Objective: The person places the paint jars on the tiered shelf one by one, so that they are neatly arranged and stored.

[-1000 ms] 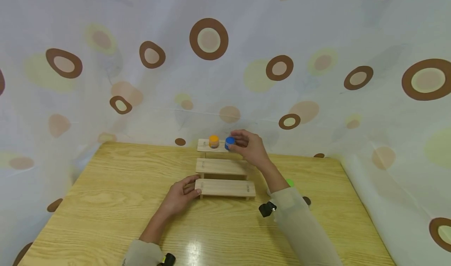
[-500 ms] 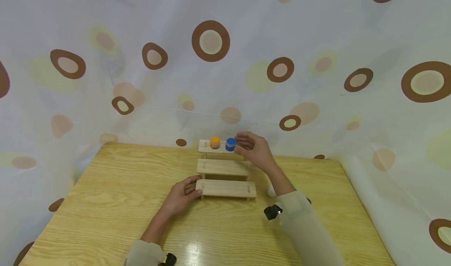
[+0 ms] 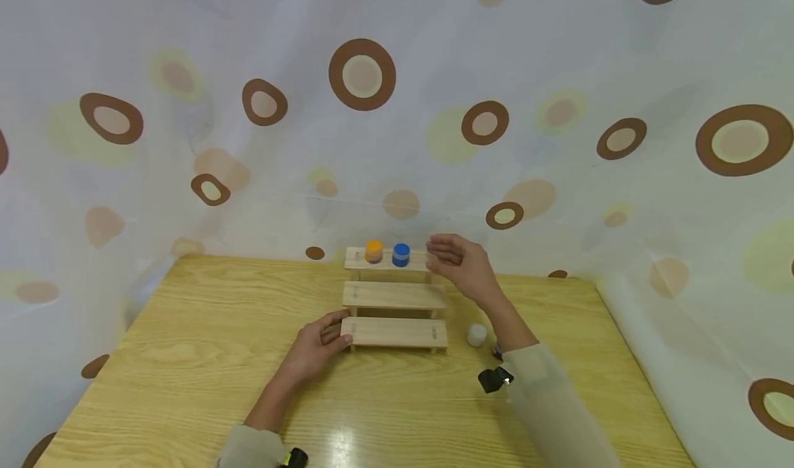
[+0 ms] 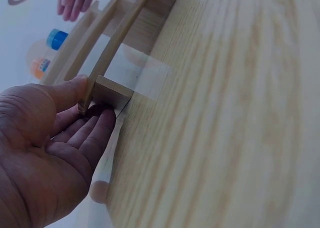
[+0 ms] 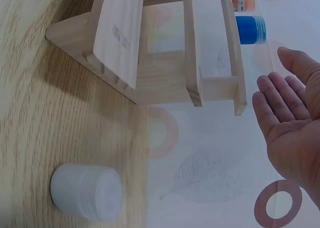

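Observation:
A three-tier wooden step rack (image 3: 395, 331) stands on the table. My left hand (image 3: 315, 346) holds the left end of its lowest step, thumb on top and fingers underneath, as the left wrist view (image 4: 55, 138) shows. On the top step sit an orange-lidded jar (image 3: 374, 251) and, to its right, a blue jar (image 3: 400, 255). Just right of the blue jar, by the top step's right end, my right hand (image 3: 464, 265) is held with fingers extended and nothing in it. In the right wrist view, a gap separates its fingers from the blue jar (image 5: 250, 29).
A white jar (image 3: 477, 335) stands on the table right of the rack. A dark jar (image 3: 497, 350) beside it is partly hidden by my right forearm. A patterned cloth (image 3: 397, 144) hangs behind the table.
My right hand has let go of the blue jar and drawn away to the right. The blue jar stays on the top step. My left hand keeps its place on the rack.

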{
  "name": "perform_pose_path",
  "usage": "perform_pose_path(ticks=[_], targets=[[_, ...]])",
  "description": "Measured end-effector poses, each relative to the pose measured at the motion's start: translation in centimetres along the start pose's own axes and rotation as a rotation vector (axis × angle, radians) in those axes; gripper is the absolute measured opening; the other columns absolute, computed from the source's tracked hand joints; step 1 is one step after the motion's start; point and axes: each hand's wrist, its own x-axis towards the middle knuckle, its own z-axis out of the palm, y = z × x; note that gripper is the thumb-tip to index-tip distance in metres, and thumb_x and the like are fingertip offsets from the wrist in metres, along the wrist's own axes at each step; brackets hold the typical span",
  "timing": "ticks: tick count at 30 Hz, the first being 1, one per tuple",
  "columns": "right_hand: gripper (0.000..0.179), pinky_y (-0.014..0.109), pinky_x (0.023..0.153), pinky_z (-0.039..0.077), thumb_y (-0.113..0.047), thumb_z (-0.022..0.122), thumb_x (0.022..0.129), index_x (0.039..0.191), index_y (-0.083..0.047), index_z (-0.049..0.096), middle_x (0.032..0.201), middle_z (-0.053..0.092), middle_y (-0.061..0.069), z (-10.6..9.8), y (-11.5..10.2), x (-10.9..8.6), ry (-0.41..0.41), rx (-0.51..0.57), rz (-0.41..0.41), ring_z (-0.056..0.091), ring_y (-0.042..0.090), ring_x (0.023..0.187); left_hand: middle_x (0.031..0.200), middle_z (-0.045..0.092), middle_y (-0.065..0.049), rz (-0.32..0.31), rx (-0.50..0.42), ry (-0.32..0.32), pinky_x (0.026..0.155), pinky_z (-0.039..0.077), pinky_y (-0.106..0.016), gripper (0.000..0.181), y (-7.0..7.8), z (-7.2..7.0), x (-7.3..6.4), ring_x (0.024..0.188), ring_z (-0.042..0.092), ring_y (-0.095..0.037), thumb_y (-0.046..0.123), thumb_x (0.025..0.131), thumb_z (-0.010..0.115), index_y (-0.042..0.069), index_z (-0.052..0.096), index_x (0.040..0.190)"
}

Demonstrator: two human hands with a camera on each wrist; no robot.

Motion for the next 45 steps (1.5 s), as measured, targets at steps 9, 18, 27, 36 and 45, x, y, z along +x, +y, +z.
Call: perform_pose_path(ticks=[9,18,27,36,45], targets=[[0.052,0.02,0.104,0.054,-0.009,0.074,0.101,0.148,0.004,0.055,0.143,0.062,0.026,-2.4,0.0,-1.6,0.052,0.028,-0.006,0.06,0.041,0.134,0.159,0.043,-0.03,0.011,0.001,-0.001,0.099,0.059,-0.031,0.056,0.0,-0.2,0.0,0.139,0.055,-0.044,0.006,0.106,0.066,-0.002,0.046,0.157],[0.052,0.023,0.099,0.058,-0.011,0.075,0.101,0.148,0.0,0.056,0.144,0.061,0.026,-5.3,1.4,-4.5,0.103,0.024,0.009,0.067,0.006,0.123,0.159,0.042,-0.031,0.018,0.005,-0.022,0.1,0.059,-0.031,0.056,0.1,-0.1,0.0,0.14,0.054,-0.045,0.005,0.106,0.065,-0.003,0.044,0.158],[0.051,0.023,0.097,0.058,-0.011,0.074,0.102,0.147,0.002,0.056,0.137,0.069,0.009,-7.9,3.5,-8.0,0.166,0.01,0.035,0.068,0.003,0.12,0.159,0.043,-0.031,0.017,0.005,-0.017,0.1,0.059,-0.031,0.057,0.1,-0.1,0.0,0.139,0.055,-0.045,0.004,0.105,0.065,-0.003,0.044,0.157],[0.05,0.023,0.095,0.059,-0.01,0.074,0.101,0.147,0.002,0.057,0.14,0.068,0.016,-9.6,4.5,-10.1,0.222,-0.009,0.054,0.069,0.003,0.119,0.158,0.043,-0.032,0.016,-0.004,-0.015,0.1,0.059,-0.032,0.057,0.2,-0.3,-0.4,0.139,0.054,-0.046,0.006,0.105,0.066,-0.002,0.045,0.157],[0.052,0.021,0.093,0.058,-0.01,0.075,0.101,0.147,0.006,0.055,0.137,0.07,0.01,-10.8,5.0,-11.5,0.254,-0.005,0.052,0.069,0.001,0.117,0.159,0.043,-0.031,0.001,0.027,0.014,0.1,0.059,-0.033,0.057,0.3,-0.5,-0.6,0.139,0.055,-0.045,0.007,0.104,0.067,0.0,0.046,0.157]])
